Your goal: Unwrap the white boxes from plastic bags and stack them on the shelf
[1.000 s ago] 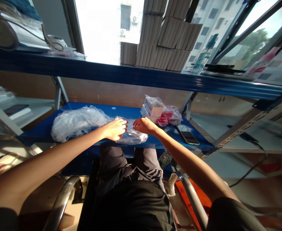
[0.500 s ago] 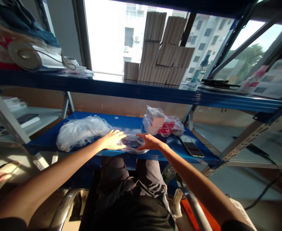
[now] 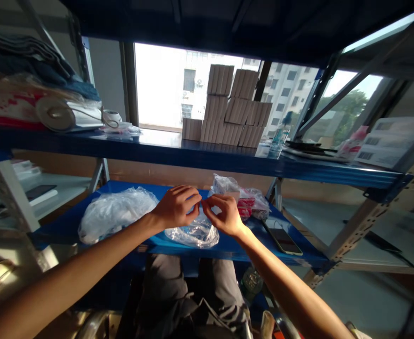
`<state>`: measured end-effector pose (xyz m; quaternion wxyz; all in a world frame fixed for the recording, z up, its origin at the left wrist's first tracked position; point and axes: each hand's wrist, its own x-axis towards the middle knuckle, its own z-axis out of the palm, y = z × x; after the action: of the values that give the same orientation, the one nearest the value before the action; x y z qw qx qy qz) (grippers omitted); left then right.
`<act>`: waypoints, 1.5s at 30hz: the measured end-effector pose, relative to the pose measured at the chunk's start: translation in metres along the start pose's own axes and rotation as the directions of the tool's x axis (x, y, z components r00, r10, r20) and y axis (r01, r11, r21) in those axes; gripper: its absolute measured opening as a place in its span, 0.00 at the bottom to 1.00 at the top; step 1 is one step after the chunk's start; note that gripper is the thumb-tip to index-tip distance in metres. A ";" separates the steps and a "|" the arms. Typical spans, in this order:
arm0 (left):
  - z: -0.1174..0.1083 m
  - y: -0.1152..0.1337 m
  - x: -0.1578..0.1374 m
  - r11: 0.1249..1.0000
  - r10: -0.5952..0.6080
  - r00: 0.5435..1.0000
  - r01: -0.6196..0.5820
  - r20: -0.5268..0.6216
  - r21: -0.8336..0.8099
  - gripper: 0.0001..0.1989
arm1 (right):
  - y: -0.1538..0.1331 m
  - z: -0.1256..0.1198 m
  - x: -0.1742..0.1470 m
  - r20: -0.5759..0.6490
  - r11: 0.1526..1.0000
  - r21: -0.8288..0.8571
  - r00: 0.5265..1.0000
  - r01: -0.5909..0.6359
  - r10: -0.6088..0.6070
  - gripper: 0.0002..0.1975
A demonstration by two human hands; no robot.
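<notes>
My left hand (image 3: 180,205) and my right hand (image 3: 223,213) meet fingertip to fingertip above the lower blue shelf. Both are closed in a pinch, thumbs against fingers. Beneath them a clear plastic bag (image 3: 196,234) spreads crinkled over the shelf's front edge, its film rising toward my fingertips. The exact bit of film in the pinch is too thin to make out. Left of my left hand lies a big heap of clear plastic bags (image 3: 117,212). Just behind my right hand are plastic-wrapped boxes, one with a red part (image 3: 245,207).
A phone (image 3: 283,240) lies on the lower blue shelf (image 3: 153,185) at the right. Stacked grey-brown boxes (image 3: 224,115) stand on the upper shelf (image 3: 157,153), with a roll (image 3: 56,114) at its left. A metal upright (image 3: 355,223) borders the right side. A bottle (image 3: 252,282) is under the shelf.
Both hands have risen off the plastic bag and come together, their spread fingers closing into pinches. The bag beneath looks more spread out. The camera view has tilted upward.
</notes>
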<state>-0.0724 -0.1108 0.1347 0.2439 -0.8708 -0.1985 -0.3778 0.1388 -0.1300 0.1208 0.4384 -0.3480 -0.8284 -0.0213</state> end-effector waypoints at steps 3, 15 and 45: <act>-0.042 -0.007 0.046 0.995 0.094 0.981 -0.090 -0.168 0.033 0.06 | -0.035 -0.033 0.027 -0.119 0.992 0.046 0.987 0.117 -0.111 0.19; -0.094 -0.127 0.183 0.863 -0.475 0.879 0.473 -0.033 0.174 0.13 | -0.043 -0.119 0.196 -0.035 0.924 -0.380 0.998 0.032 -0.048 0.08; -0.043 -0.221 0.284 0.548 -0.574 0.783 0.586 0.242 -0.597 0.28 | 0.007 -0.156 0.334 -0.004 0.619 -0.785 1.000 -0.015 0.019 0.43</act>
<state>-0.0328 0.0878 0.4354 -0.2104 -0.7876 -0.3343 -0.4730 0.1292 0.0081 0.4620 0.2409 -0.5121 -0.7339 -0.3756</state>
